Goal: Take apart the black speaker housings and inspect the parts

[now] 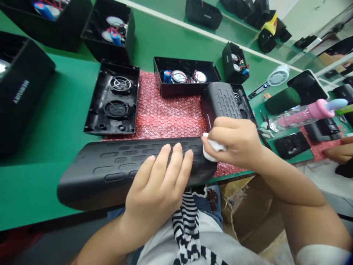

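A long black speaker case with oval pads and grille patches on its top lies across the front edge of the green bench. My left hand rests on it, fingers stretched out flat over the top face; the thumb is hidden. In my right hand a folded white cloth is pinched and pressed against the case's right end. Just beyond that hand stands another black speaker case with similar pads. Red bubble wrap covers the bench behind the long case.
An open black half-shell with two round grilles lies at left. Behind the wrap sits an open housing with wired speakers. More open housings line the back. A handheld fan and a pink-capped bottle stand right, near another person's arm.
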A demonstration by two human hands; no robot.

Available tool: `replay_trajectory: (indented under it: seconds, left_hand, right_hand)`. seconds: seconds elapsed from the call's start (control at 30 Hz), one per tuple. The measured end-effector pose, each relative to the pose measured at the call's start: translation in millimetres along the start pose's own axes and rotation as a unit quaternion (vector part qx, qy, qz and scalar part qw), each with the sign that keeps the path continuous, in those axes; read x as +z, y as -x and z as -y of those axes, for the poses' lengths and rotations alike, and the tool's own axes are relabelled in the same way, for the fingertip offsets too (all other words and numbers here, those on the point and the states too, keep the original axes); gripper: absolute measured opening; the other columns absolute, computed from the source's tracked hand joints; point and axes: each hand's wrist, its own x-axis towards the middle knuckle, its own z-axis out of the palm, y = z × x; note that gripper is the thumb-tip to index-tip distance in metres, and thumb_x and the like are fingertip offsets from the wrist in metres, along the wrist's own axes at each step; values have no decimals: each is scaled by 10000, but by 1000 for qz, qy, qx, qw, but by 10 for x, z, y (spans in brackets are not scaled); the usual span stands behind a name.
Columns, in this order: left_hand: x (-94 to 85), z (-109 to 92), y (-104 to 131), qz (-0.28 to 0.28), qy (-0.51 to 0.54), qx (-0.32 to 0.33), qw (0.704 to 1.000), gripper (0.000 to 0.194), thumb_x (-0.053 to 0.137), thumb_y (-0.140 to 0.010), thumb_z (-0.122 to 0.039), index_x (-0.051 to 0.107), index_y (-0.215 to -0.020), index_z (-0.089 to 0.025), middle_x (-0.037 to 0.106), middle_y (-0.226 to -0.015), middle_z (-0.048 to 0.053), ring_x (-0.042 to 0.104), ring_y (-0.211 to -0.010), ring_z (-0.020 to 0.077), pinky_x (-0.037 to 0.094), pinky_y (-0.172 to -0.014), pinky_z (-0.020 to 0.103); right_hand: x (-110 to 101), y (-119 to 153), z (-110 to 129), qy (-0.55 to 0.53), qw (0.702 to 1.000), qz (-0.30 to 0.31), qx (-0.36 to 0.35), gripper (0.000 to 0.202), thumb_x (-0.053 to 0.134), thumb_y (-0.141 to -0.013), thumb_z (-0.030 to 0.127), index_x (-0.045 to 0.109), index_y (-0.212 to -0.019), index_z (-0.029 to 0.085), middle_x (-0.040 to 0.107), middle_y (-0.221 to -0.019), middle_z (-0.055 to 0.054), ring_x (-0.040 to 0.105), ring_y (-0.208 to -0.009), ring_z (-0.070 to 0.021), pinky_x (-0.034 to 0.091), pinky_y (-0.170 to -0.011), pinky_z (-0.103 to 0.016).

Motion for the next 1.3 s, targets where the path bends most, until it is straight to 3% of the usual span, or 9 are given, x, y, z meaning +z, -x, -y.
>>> replay_trajectory:
  seconds: [0.1, 0.23, 0.33, 0.5, 0.7, 0.77, 0.93, 1.1, 1.3]
  left_hand:
    - [1, 14, 6, -2, 8, 7, 1000, 421, 556, -873, -280, 644, -1236, -87, 727, -1197, 103, 699, -1047, 295, 412, -898, 378]
    - [11, 58, 6, -7, 19, 16, 1000, 415, 526, -894, -277, 634, -1242, -77, 717, -1220, 101, 690, -1072, 283, 417, -905, 372]
    - [23, 92, -27, 6, 22, 15, 1000, 431, 547, -872, -264, 626, -1242, -56, 706, -1237, 124, 685, -1084, 289, 423, -915, 381]
    - [26, 150, -145, 40, 38, 13, 998, 428, 514, -834, -197, 624, -1214, -33, 705, -1227, 155, 677, -1088, 306, 445, -926, 405]
    - [53, 233, -298, 69, 66, -3, 995, 413, 515, -804, -189, 625, -1172, -35, 705, -1167, 188, 670, -1034, 321, 489, -848, 419]
    - [69, 272, -353, 86, 82, -7, 993, 411, 522, -764, -173, 627, -1141, -46, 707, -1107, 193, 669, -983, 334, 495, -795, 435]
    - [103, 360, -484, 159, 122, -25, 979, 340, 581, -678, -187, 625, -1002, -95, 682, -943, 169, 654, -831, 341, 478, -727, 462]
    - [115, 400, -551, 195, 139, -31, 970, 301, 622, -634, -219, 601, -919, -126, 638, -839, 111, 646, -817, 322, 466, -743, 445]
    - [100, 392, -544, 184, 168, -42, 968, 294, 687, -660, -265, 612, -911, -131, 654, -855, 117, 640, -857, 314, 450, -781, 432]
  right_hand:
    - [19, -61, 20, 3, 1000, -12, -7, 316, 550, -894, 150, 471, -590, 188, 379, -599, 37, 313, -540, -98, 240, -492, -261]
    - [-40, -60, 18, -47, 996, 37, -66, 344, 504, -927, 164, 458, -587, 193, 407, -596, 33, 344, -531, -91, 268, -500, -251]
    - [-17, -13, -169, -68, 996, 52, -29, 313, 550, -909, 173, 481, -605, 189, 465, -608, 28, 417, -546, -83, 316, -503, -222]
    - [121, -37, -326, -39, 998, -1, 44, 295, 596, -878, 191, 505, -598, 178, 485, -603, 29, 450, -543, -81, 341, -502, -216]
    - [-21, -45, -27, -6, 998, 3, -58, 323, 594, -897, 164, 549, -578, 183, 505, -587, 11, 431, -549, -102, 355, -500, -248]
    - [-36, -36, -47, 4, 997, 5, -76, 335, 595, -901, 159, 545, -571, 191, 490, -571, 13, 414, -539, -108, 342, -490, -260]
    - [102, -142, -121, 70, 994, -78, -14, 335, 608, -893, 154, 476, -589, 205, 440, -567, 13, 424, -543, -117, 327, -489, -277]
    - [84, -148, -1, 22, 993, -36, -109, 290, 671, -819, 92, 490, -625, 208, 483, -566, 22, 449, -535, -114, 350, -480, -265]
    - [3, -13, -235, 37, 994, -48, -93, 288, 698, -786, 82, 487, -635, 205, 451, -557, 28, 445, -497, -110, 293, -429, -260]
